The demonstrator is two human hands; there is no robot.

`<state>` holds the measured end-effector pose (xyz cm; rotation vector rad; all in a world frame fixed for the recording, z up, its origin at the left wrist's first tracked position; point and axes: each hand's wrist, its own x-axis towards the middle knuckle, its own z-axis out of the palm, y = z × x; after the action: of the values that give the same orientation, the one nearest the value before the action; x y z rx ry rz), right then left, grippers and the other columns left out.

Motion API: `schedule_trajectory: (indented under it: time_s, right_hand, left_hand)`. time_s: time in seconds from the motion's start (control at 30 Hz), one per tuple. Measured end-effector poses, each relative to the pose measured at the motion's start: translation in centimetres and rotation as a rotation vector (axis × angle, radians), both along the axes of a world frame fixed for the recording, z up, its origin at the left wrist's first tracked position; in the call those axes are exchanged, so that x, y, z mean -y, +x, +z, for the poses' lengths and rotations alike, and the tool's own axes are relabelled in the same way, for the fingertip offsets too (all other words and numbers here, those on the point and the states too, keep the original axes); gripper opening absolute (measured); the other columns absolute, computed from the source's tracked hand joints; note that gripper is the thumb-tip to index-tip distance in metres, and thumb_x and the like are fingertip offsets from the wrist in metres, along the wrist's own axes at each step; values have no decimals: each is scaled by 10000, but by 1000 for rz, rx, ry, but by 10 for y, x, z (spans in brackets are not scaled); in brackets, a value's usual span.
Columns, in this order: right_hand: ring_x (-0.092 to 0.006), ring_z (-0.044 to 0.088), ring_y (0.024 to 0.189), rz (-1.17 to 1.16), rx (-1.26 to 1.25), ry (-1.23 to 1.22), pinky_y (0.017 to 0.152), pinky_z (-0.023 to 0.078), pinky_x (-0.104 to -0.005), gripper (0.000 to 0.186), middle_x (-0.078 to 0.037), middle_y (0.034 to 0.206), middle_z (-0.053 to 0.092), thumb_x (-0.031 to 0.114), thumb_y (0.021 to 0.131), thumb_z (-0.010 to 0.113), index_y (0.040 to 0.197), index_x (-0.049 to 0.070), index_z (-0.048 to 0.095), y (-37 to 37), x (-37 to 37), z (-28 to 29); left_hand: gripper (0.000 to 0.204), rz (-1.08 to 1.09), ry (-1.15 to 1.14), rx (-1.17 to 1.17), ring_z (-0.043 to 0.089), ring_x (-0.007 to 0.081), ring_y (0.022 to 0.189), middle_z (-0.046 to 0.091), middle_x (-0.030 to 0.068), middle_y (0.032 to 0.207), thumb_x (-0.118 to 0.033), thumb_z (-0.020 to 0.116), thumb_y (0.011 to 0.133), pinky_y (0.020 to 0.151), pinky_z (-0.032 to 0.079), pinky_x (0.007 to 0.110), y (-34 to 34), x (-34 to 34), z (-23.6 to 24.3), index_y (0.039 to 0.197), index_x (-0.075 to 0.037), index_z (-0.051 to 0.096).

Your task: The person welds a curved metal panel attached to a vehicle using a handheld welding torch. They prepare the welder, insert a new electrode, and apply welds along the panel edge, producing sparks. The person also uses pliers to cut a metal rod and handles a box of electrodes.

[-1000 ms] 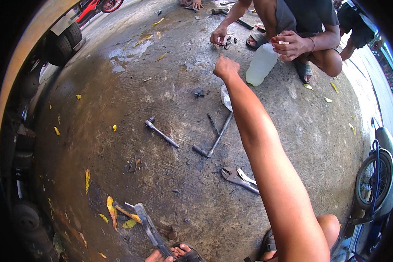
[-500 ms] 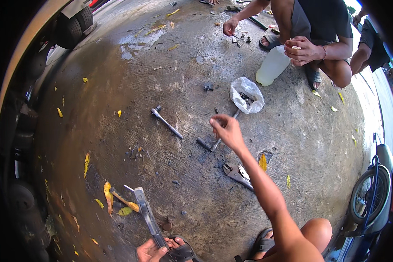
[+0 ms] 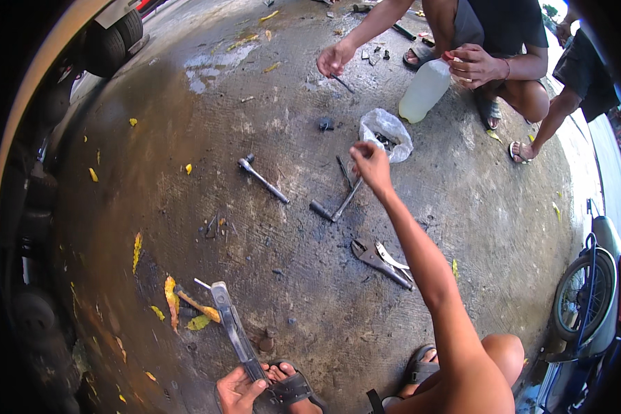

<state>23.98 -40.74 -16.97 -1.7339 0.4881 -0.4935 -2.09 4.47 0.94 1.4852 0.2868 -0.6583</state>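
Wet-stained concrete [image 3: 490, 228]: left hand [image 3: 236, 390] gripping dark bar [image 3: 231, 321]; right hand [image 3: 372, 168] half-curled, hold unclear, near plastic bag [image 3: 393, 125]; pliers [image 3: 375, 259], ratchet [image 3: 266, 182] nearby.

Rough brown-grey concrete floor [image 3: 338, 310], shiny wet patch [image 3: 217, 65], scattered yellow leaves [image 3: 171, 302], bright daylight at right

The ratchet [image 3: 266, 183] looks glossy metal, the bag [image 3: 386, 119] plastic (crinkled), the floor [image 3: 490, 228] rough concrete
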Motion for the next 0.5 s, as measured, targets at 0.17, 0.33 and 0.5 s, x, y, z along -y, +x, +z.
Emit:
schedule_trajectory:
  time_s: [0.17, 0.33, 0.5]
  right_hand:
    - [-161, 679, 593, -79, -70, -298, 526, 532, -301, 329, -107, 794, 696, 123, 867, 668, 1137, -62, 631, 58, 48, -8]
    - [-261, 711, 735, 124, -123, -635, 676, 554, -372, 298, -152, 837, 717, 248, 835, 715, 996, -3, 721, 106, 17, -21]
    - [-343, 675, 916, 391, -282, -808, 783, 532, -448, 269, -154, 916, 710, 273, 787, 732, 929, 44, 721, 103, -58, -18]
  left_hand:
    - [362, 40, 105, 87, 675, 210, 862, 676, 156, 937, -91, 731, 813, 754, 514, 278, -6, -11, -8, 1082, 114, 601]
    - [352, 99, 140, 47, 674, 217, 868, 672, 160, 954, -76, 719, 814, 771, 510, 292, -10, -17, -3, 1079, 122, 597]
    - [344, 143, 171, 47, 672, 219, 892, 672, 158, 986, -64, 706, 822, 806, 510, 311, -15, -21, 2, 1091, 118, 593]
